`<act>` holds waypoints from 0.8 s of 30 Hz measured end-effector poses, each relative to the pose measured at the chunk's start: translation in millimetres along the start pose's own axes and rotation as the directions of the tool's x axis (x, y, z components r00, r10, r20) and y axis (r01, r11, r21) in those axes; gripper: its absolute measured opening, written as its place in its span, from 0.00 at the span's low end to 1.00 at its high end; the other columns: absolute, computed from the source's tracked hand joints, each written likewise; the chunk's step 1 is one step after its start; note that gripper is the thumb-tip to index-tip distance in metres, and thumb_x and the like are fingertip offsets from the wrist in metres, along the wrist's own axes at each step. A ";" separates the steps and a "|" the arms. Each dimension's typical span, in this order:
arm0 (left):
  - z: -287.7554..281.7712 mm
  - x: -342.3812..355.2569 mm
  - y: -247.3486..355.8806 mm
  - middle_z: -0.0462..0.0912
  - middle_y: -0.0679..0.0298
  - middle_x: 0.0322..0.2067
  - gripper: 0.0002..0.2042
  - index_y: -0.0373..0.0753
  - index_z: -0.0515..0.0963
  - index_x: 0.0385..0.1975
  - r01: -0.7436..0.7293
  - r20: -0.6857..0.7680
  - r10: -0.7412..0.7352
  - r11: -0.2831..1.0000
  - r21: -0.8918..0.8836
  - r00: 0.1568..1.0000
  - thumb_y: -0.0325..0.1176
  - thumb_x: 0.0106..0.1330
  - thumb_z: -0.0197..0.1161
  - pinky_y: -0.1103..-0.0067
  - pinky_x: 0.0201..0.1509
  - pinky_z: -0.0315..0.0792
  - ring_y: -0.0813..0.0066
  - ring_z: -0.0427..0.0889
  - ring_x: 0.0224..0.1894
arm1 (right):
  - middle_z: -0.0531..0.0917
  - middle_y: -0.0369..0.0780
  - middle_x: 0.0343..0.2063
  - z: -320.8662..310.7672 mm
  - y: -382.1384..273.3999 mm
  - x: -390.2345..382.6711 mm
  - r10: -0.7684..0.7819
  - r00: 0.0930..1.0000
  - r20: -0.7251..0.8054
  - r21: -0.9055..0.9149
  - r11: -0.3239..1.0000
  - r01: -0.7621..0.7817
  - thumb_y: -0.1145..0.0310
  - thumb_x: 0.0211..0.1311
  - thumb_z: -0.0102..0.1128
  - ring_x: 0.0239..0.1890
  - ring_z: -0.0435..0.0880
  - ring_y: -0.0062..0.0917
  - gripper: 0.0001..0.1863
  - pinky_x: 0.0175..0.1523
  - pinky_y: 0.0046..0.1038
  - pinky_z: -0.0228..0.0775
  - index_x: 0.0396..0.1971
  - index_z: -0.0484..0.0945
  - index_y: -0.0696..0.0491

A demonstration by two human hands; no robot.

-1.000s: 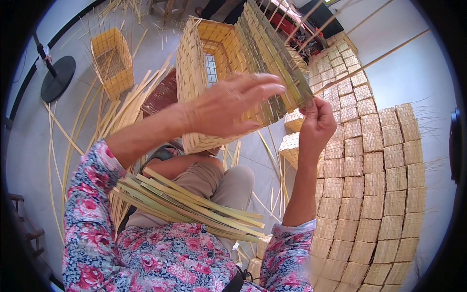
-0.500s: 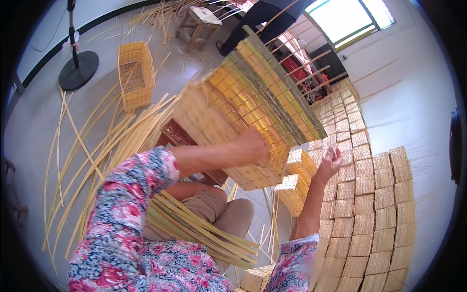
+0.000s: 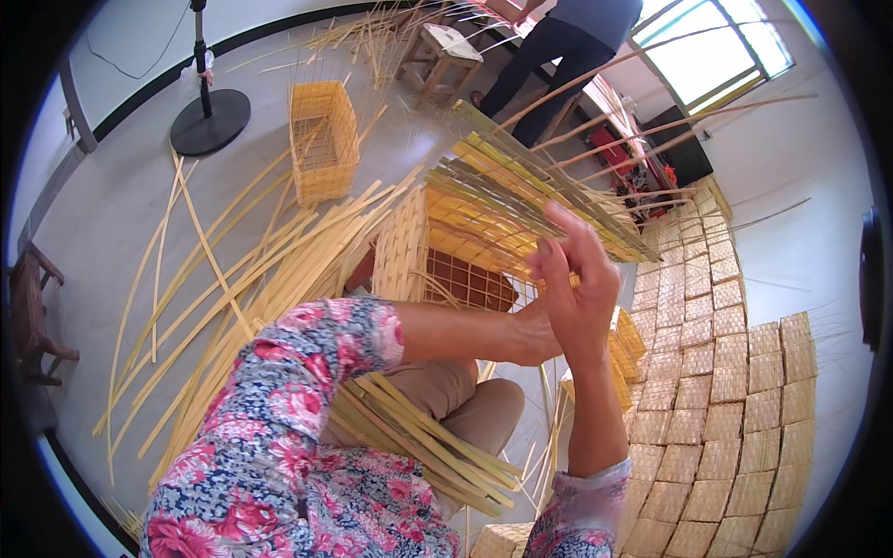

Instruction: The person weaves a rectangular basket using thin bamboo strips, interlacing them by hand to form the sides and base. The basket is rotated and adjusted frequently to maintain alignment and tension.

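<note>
A half-woven bamboo basket (image 3: 402,244) stands tilted before my knees, its open inside showing. Long green and yellow strips (image 3: 521,177) are woven along its far side, with thin stakes sticking out beyond them. My left hand (image 3: 537,333) reaches to the basket's near right edge; its fingers are hidden behind the right hand. In front of it my right hand (image 3: 584,284) is raised at the basket's right side, thumb and forefinger apart, with no strip visible between them. Across my lap lies a bundle of flat green-yellow bamboo strips (image 3: 423,446).
Loose strips (image 3: 270,279) spread over the floor at left, near another woven basket (image 3: 326,139) and a round black stand base (image 3: 210,123). Rows of small woven baskets (image 3: 698,391) fill the right. A person (image 3: 572,56) works at the back beside a wooden stool (image 3: 442,60).
The basket has turned so that its inside now shows. My right hand has moved left, in front of my left hand. The whole view has shifted, with the surroundings appearing further right.
</note>
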State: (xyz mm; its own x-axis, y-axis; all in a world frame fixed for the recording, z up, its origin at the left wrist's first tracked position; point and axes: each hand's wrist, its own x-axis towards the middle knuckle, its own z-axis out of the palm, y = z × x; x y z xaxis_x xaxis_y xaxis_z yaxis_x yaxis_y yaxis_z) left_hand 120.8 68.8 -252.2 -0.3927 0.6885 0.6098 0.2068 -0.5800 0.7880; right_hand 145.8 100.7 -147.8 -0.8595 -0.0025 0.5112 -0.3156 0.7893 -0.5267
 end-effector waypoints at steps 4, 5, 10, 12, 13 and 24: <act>-44.2 -23.5 17.6 0.82 0.58 0.36 0.06 0.37 0.78 0.33 -0.342 0.290 0.182 0.555 0.759 0.940 0.28 0.57 0.65 0.63 0.50 0.74 0.57 0.82 0.46 | 0.86 0.37 0.23 22.7 -11.4 54.1 0.000 1.000 0.023 -0.002 1.000 0.000 0.72 0.75 0.57 0.21 0.80 0.12 0.25 0.28 0.17 0.72 0.69 0.71 0.55; -56.4 -34.3 34.8 0.83 0.59 0.34 0.06 0.36 0.78 0.31 -0.285 0.253 0.136 0.562 0.777 0.958 0.28 0.56 0.66 0.62 0.49 0.74 0.56 0.83 0.43 | 0.86 0.37 0.23 25.2 -10.9 64.7 -0.003 1.000 0.028 -0.032 0.999 0.004 0.71 0.75 0.57 0.21 0.80 0.11 0.26 0.27 0.17 0.72 0.70 0.70 0.55; -163.5 -73.6 79.5 0.85 0.59 0.35 0.07 0.36 0.82 0.37 0.061 -0.362 0.238 0.757 0.651 0.901 0.32 0.68 0.66 0.72 0.45 0.78 0.68 0.85 0.39 | 0.85 0.40 0.19 43.0 -17.3 96.2 0.187 0.965 0.184 0.019 0.981 -0.194 0.67 0.74 0.59 0.19 0.83 0.18 0.12 0.25 0.23 0.73 0.47 0.81 0.61; -191.0 -68.0 75.4 0.85 0.62 0.39 0.10 0.36 0.83 0.43 0.178 -0.562 0.078 0.905 0.387 0.824 0.37 0.75 0.64 0.76 0.47 0.77 0.75 0.83 0.41 | 0.84 0.39 0.19 43.6 -15.9 96.0 0.230 0.961 0.150 0.055 0.969 -0.240 0.68 0.75 0.59 0.19 0.83 0.17 0.11 0.25 0.22 0.73 0.43 0.82 0.61; -200.0 -62.4 73.5 0.85 0.63 0.40 0.12 0.36 0.83 0.44 0.153 -0.602 0.014 0.962 0.227 0.799 0.39 0.77 0.62 0.77 0.48 0.77 0.77 0.83 0.42 | 0.84 0.39 0.19 43.4 -15.3 95.4 0.251 0.959 0.135 0.072 0.962 -0.262 0.68 0.75 0.59 0.19 0.82 0.16 0.10 0.25 0.21 0.74 0.41 0.83 0.61; -221.4 -12.1 60.9 0.86 0.53 0.50 0.33 0.27 0.79 0.59 0.056 -0.069 -0.106 0.856 -0.514 0.992 0.58 0.76 0.57 0.73 0.60 0.78 0.69 0.85 0.53 | 0.82 0.33 0.22 35.4 -31.0 76.6 0.286 0.950 0.124 0.185 0.934 -0.305 0.70 0.74 0.63 0.24 0.81 0.10 0.09 0.25 0.15 0.74 0.41 0.84 0.61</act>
State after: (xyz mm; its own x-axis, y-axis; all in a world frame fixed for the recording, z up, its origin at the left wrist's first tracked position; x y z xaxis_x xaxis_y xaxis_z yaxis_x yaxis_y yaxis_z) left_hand -60.2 -71.3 -230.5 -0.4729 0.7146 0.5154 -0.3053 -0.6816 0.6649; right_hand 75.5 54.4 -116.3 -0.9567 0.1471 0.2512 -0.1071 0.6245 -0.7737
